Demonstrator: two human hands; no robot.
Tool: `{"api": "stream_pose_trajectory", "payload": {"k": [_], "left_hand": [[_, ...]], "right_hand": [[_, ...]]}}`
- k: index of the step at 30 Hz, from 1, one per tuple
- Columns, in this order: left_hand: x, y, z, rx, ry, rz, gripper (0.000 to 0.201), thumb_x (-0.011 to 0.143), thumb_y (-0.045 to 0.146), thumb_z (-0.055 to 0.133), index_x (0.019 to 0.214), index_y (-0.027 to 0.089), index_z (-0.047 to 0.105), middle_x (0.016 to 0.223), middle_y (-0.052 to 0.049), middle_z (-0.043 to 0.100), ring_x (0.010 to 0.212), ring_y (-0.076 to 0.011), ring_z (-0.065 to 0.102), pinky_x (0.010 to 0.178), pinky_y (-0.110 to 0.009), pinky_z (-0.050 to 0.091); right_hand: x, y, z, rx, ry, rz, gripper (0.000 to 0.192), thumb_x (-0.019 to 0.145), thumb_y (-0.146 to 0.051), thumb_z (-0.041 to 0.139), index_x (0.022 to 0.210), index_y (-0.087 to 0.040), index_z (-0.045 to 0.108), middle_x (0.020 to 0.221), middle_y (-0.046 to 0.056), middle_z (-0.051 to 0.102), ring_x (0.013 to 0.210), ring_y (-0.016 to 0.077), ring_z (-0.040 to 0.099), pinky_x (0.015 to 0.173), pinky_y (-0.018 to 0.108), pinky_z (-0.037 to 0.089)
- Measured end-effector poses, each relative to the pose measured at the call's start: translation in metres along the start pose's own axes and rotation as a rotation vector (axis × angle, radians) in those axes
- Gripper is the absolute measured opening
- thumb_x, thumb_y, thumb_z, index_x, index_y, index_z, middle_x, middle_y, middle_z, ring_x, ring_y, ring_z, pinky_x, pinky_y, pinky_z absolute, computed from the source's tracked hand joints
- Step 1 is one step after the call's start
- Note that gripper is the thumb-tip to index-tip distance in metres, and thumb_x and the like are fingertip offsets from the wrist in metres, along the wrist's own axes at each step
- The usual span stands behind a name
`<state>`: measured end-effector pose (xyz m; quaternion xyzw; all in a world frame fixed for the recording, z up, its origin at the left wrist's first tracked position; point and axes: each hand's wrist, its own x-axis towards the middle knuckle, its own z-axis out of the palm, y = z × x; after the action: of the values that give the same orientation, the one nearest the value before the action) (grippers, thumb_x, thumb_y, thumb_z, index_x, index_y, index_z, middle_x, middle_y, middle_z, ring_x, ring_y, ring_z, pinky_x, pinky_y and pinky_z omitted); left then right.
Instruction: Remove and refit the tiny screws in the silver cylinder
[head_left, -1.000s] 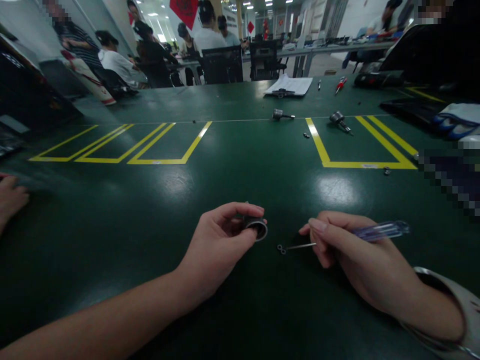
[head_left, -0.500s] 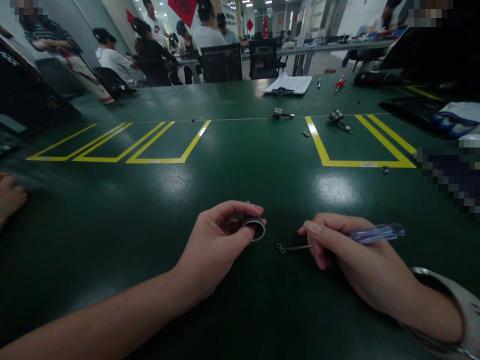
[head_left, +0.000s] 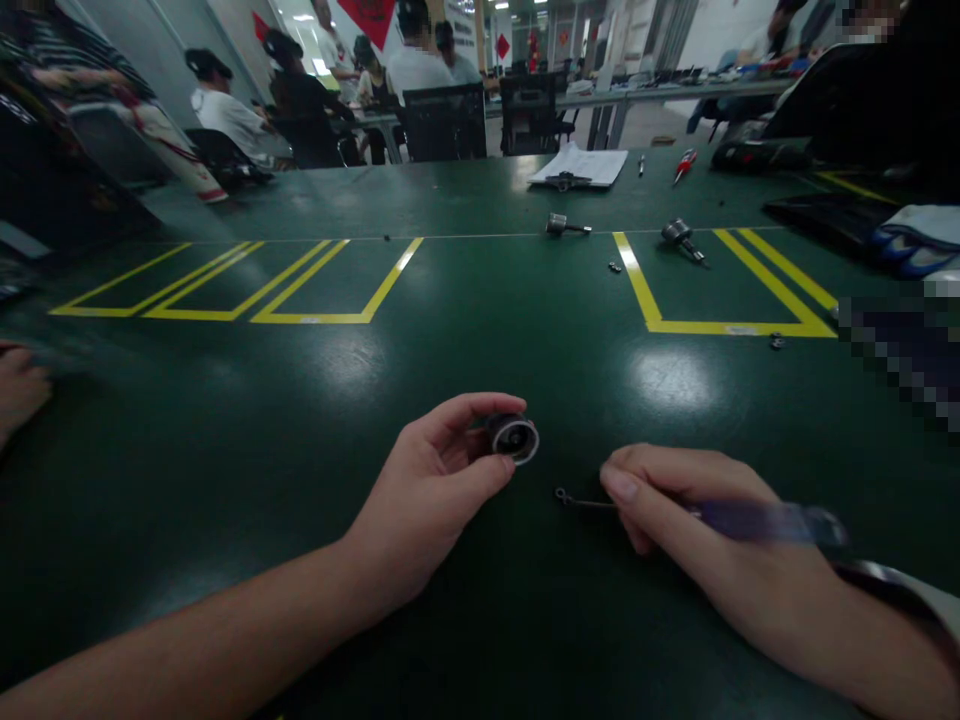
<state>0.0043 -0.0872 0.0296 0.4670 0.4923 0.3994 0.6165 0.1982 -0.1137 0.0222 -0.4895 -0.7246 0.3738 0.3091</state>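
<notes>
My left hand (head_left: 435, 480) grips a small dark metal cylinder (head_left: 512, 436) between thumb and fingers, its open end turned toward me, just above the green table (head_left: 480, 350). My right hand (head_left: 690, 520) holds a screwdriver (head_left: 750, 520) with a clear blue handle, lying low and pointing left. Its thin shaft ends at a small dark nut or washer (head_left: 561, 494) on the table, a little below and right of the cylinder.
Farther back lie two metal cylinder parts (head_left: 564, 226) (head_left: 679, 236), small nuts (head_left: 614, 267) (head_left: 776, 342), papers (head_left: 577, 166), a red-handled tool (head_left: 684, 164) and gloves (head_left: 919, 240). Yellow tape boxes mark the table. Another person's hand (head_left: 19, 385) rests at the left edge. People sit at far tables.
My left hand has tilted the cylinder so its open end faces me more. My right hand has dropped lower and shifted slightly right with the screwdriver, its handle now blurred.
</notes>
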Motion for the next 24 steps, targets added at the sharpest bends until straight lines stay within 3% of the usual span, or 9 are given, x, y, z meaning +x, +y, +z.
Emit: {"api": "stream_pose_trajectory", "payload": {"k": [5, 14, 17, 20, 24], "left_hand": [[0.001, -0.001, 0.0, -0.057, 0.017, 0.043, 0.027, 0.069, 0.008, 0.068, 0.093, 0.018, 0.06, 0.107, -0.003, 0.068, 0.095, -0.0146, 0.064, 0.084, -0.025, 0.049], [-0.002, -0.002, -0.002, -0.003, -0.014, 0.03, 0.027, 0.071, 0.015, 0.07, 0.097, 0.02, 0.064, 0.103, 0.0, 0.07, 0.09, -0.0117, 0.064, 0.08, -0.021, 0.051], [-0.002, -0.001, -0.002, 0.017, -0.022, 0.014, 0.028, 0.071, 0.016, 0.071, 0.098, 0.021, 0.065, 0.103, 0.0, 0.07, 0.091, -0.0119, 0.064, 0.08, -0.02, 0.052], [-0.002, 0.0, -0.003, 0.045, -0.026, 0.001, 0.028, 0.072, 0.017, 0.071, 0.098, 0.023, 0.065, 0.103, 0.001, 0.069, 0.092, -0.0121, 0.064, 0.079, -0.02, 0.053], [-0.001, 0.0, -0.005, 0.07, -0.027, -0.014, 0.027, 0.073, 0.019, 0.07, 0.098, 0.024, 0.065, 0.104, 0.002, 0.069, 0.093, -0.0117, 0.064, 0.079, -0.02, 0.053]], "right_hand": [[-0.007, -0.001, 0.006, -0.189, 0.016, -0.407, 0.023, 0.087, -0.01, 0.044, 0.066, -0.017, 0.05, 0.061, -0.001, 0.051, 0.06, 0.0121, 0.05, 0.072, 0.032, 0.045], [-0.013, -0.006, 0.001, -0.134, 0.077, -0.589, 0.014, 0.083, -0.007, 0.047, 0.073, -0.015, 0.053, 0.064, 0.002, 0.057, 0.063, 0.0129, 0.051, 0.08, 0.036, 0.046], [-0.012, -0.005, 0.001, -0.083, 0.097, -0.51, 0.019, 0.086, -0.01, 0.045, 0.069, -0.016, 0.053, 0.06, 0.0, 0.054, 0.059, 0.0116, 0.05, 0.077, 0.034, 0.046], [-0.008, 0.003, -0.002, 0.027, 0.185, -0.238, 0.031, 0.09, -0.02, 0.044, 0.06, -0.019, 0.049, 0.056, -0.001, 0.051, 0.055, 0.0114, 0.05, 0.062, 0.028, 0.043], [0.0, 0.021, -0.006, 0.261, 0.267, 0.057, 0.04, 0.091, -0.036, 0.047, 0.054, -0.021, 0.05, 0.048, -0.002, 0.047, 0.065, 0.0155, 0.055, 0.056, 0.026, 0.039]]}}
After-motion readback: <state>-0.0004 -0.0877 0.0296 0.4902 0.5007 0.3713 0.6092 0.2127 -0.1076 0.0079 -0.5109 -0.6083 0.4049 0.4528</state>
